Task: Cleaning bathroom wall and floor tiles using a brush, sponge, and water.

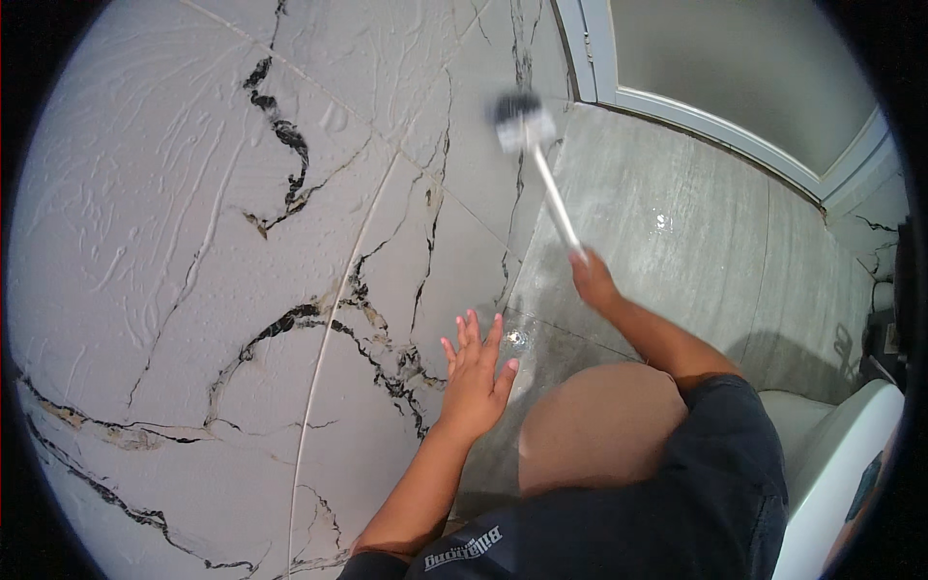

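Note:
A long-handled scrub brush [553,188] with a white handle and a dark-bristled white head reaches away from me. My right hand [594,278] is wrapped round the near end of its handle. The brush head is smeared by motion and is at the lower part of the marble-patterned tiled wall [387,222], close to the floor's edge. With its fingers spread, my left hand [475,377] is in front of the same wall; I cannot tell whether it touches the tiles. Wet, soapy streaks [208,193] cover the wall's left part.
Grey floor tiles [677,203] with wet spots lie to the right of the wall. A white-framed door with a frosted pane [744,77] is at the far right. A white rounded fixture [831,464] stands near my right side, with dark objects [884,329] beyond it.

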Action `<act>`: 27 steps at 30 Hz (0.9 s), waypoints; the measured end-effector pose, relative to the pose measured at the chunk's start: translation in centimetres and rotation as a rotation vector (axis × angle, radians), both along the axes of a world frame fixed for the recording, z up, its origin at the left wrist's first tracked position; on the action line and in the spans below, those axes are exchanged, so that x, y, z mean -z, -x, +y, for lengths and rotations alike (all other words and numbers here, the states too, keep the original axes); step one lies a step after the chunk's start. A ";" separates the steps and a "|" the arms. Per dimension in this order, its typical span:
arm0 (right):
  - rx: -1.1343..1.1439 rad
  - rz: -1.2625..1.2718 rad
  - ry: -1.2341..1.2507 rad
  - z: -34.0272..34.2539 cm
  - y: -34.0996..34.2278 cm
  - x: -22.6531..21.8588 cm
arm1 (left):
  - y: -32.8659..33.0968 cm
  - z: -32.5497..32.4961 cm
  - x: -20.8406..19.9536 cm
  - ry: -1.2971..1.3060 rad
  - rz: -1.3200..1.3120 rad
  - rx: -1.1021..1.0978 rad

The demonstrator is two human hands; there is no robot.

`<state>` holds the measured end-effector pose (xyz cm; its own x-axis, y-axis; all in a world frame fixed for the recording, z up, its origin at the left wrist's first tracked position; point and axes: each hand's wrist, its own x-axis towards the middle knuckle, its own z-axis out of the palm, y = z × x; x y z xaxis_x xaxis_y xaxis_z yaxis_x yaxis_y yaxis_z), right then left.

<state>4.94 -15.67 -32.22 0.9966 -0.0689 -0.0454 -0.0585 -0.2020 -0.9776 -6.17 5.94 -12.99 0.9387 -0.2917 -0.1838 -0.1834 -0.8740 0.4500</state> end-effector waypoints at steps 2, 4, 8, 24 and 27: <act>0.035 -0.097 0.183 0.0 5.6 2.6 | 0.1 0.2 0.2 -0.003 0.016 -0.005; -0.167 0.315 0.228 -1.4 9.9 4.5 | 0.2 0.2 0.7 -0.008 0.034 -0.002; -0.117 0.163 0.187 -2.4 6.5 3.4 | 0.4 -0.8 1.5 -0.002 0.066 0.037; -0.095 0.129 0.236 -2.3 7.0 3.4 | 0.5 -0.2 2.0 -0.001 0.059 0.027; 0.012 0.042 0.097 -0.9 -0.6 -0.5 | 0.3 -0.7 1.5 -0.017 0.037 0.035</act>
<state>5.54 -16.56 -31.75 0.9930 -0.0874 -0.0793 -0.1018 -0.2947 -0.9501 -6.47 5.23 -14.50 0.9203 -0.3212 -0.2235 -0.1977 -0.8746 0.4426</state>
